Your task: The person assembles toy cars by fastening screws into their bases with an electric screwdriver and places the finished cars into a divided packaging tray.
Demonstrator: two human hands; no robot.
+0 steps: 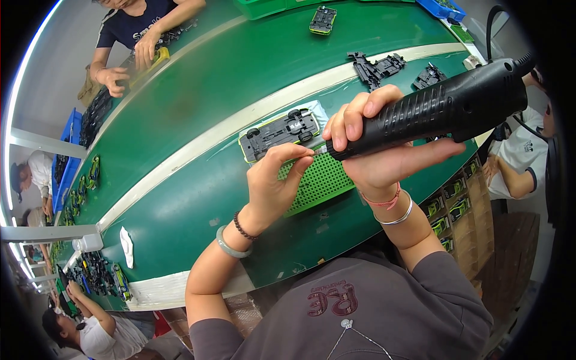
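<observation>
My right hand is wrapped round a black electric screwdriver, which lies slanted with its tip toward the left. At that tip the thumb and forefinger of my left hand are pinched together; whatever they hold is too small to make out. Just beyond my fingers, a toy car rests wheels up, its black underside showing inside a lime-green rim. A pale cloth shows at its right end. Beneath my hands is a green perforated basket, partly covered by them.
Black chassis parts lie beyond the screwdriver, and another upturned toy car sits farther back. A carton with cars stands at the right. Co-workers sit around the green table; one person's hands work at the far left.
</observation>
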